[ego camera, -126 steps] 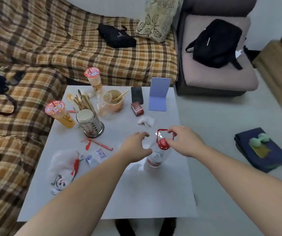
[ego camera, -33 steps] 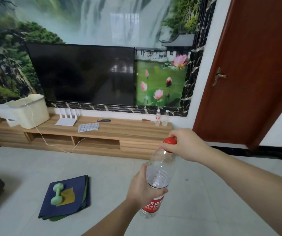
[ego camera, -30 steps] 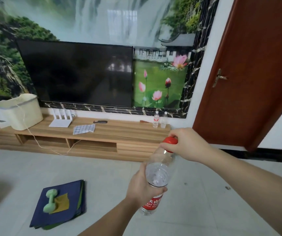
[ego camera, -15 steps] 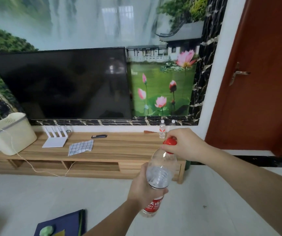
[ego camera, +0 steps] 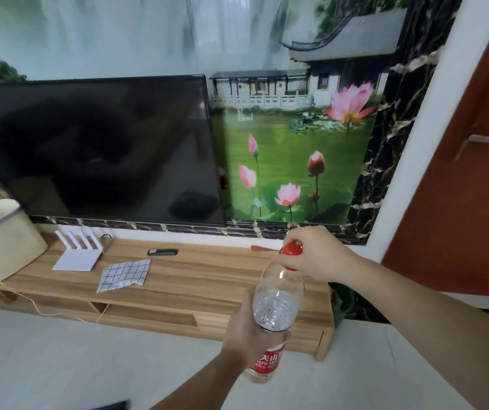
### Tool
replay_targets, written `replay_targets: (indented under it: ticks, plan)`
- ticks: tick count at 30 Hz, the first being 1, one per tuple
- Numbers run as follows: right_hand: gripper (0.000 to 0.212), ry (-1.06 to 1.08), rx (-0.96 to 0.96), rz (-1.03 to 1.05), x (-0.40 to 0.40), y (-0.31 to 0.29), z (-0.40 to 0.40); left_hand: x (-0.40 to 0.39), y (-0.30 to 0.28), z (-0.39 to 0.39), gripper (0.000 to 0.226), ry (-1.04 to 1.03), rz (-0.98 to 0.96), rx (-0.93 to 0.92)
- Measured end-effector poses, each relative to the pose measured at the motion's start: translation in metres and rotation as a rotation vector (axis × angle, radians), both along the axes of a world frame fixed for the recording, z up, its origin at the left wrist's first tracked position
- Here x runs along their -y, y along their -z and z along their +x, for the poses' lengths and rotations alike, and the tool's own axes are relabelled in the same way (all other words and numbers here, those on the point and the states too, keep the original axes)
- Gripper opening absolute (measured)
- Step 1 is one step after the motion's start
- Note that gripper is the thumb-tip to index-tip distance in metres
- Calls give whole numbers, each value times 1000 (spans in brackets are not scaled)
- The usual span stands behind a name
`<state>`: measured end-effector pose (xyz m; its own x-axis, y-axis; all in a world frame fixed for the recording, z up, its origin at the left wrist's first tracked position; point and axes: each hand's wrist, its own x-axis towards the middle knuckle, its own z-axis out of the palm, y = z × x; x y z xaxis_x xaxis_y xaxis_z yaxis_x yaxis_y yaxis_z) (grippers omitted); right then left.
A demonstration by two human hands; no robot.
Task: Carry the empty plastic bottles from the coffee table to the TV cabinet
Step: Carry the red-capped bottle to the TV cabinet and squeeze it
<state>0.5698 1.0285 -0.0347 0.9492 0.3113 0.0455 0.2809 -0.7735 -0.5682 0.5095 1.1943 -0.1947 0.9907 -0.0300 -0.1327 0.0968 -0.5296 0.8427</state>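
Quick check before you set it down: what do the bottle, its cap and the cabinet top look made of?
Bottle: clear thin plastic, glossy; the cabinet shows through its ribbed wall, and a red label wraps the lower part. Cap: opaque red plastic, likely hard, pinched by the right hand. TV cabinet: light wood-grain top with a matte look; solid wood or laminate cannot be told. The left hand grips the body.

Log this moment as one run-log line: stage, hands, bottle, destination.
stage: carrying | left hand: gripping bottle body | right hand: on red cap | bottle: tilted, not set down | TV cabinet: just ahead
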Motion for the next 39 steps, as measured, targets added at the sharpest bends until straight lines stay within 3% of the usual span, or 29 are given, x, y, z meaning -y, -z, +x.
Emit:
replay_targets:
  ticks: [8, 12, 15, 25, 30, 39]
  plan:
    - [29, 69, -166, -34, -21, 44, 131, -23, 51, 136, 85, 53, -2, -60]
    - [46, 121, -249, -20, -38, 70, 191, -39, 83, 205, 85, 58, -16, -115]
    - [29, 138, -290, -77, -48, 94, 229, -49, 106, 244, 85, 62, -37, -165]
    - [19, 111, -256, -269, -85, 163, 330, -57, 159, 357, 90, 84, -85, -236]
    - [23, 85, -279, -190, -81, 207, 388, -47, 185, 414, 84, 0, -136, -277]
    - [25, 58, -289, -194, -63, 289, 465, -19, 240, 490, 75, -40, -55, -329]
